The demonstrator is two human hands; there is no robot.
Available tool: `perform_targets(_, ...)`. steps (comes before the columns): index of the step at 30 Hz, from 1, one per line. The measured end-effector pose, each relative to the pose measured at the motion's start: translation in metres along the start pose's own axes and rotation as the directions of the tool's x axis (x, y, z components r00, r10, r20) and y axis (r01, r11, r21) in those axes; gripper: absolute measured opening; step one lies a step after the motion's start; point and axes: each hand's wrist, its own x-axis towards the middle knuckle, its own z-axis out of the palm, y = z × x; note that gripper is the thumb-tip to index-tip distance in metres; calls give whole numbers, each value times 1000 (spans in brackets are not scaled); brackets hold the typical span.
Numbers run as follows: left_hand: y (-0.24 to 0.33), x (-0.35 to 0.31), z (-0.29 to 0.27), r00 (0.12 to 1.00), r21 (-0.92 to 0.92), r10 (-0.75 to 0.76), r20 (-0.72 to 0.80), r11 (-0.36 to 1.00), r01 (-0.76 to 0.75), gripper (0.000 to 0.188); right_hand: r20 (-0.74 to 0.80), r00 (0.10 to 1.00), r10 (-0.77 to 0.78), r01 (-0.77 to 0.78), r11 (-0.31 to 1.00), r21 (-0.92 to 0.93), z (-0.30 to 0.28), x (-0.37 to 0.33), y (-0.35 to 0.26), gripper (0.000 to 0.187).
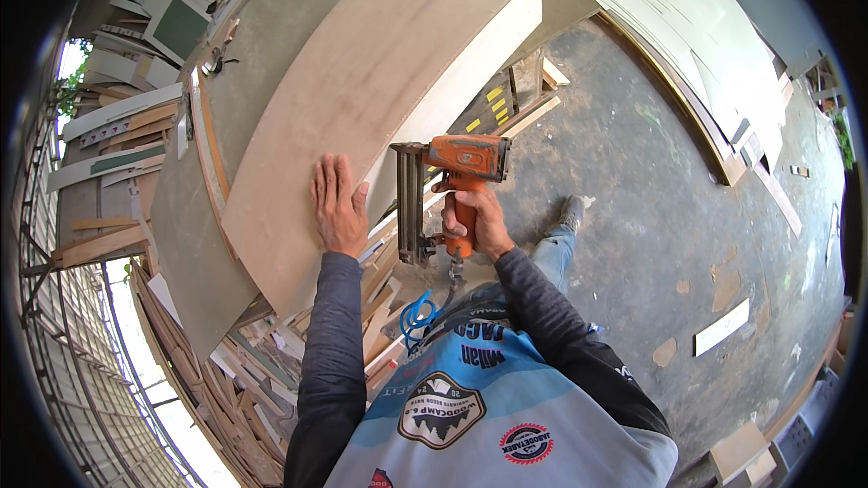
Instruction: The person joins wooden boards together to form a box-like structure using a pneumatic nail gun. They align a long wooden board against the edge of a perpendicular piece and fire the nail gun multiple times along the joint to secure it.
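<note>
My right hand (485, 222) is wrapped around the grip of an orange and black pneumatic nail gun (466, 158). The gun's nose meets the near edge of a long plywood panel box (362, 81), and its dark magazine points back toward me. An air hose fitting (456, 273) hangs from the bottom of the grip. My left hand (340, 208) lies flat on the top face of the plywood, fingers stretched out, a little left of the gun's nose. The box has a pale side face toward the right.
Under the plywood is a large grey-brown board (262, 36) on a worktop. Wood offcuts (244, 389) pile up at lower left, and a blue hose (416, 318) coils near my waist. White sheets (669, 18) are stacked at upper right. A white strip (721, 328) lies on the concrete floor (624, 244).
</note>
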Motion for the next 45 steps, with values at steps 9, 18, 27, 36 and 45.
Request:
perform_targets(9,-9,-4,2,999,-21,-37,24,999,38,61,-66,993,100,-101,995,-17,0,-20,0,27)
perform_targets(18,-26,-58,-18,999,-49,-35,-16,998,34,46,-156,973,168,-172,985,-10,-16,-31,-3,34)
perform_targets(27,-70,-132,-29,960,-94,-81,-267,994,58,36,-158,981,110,-111,994,1,12,-35,47,43)
perform_targets(36,-79,-116,-20,943,-166,48,-330,980,-108,41,-161,986,44,-54,997,-53,30,-43,117,48)
perform_targets(45,-127,-95,-2,951,-204,74,-301,969,-140,37,-210,977,-37,16,995,-98,55,-38,118,50)
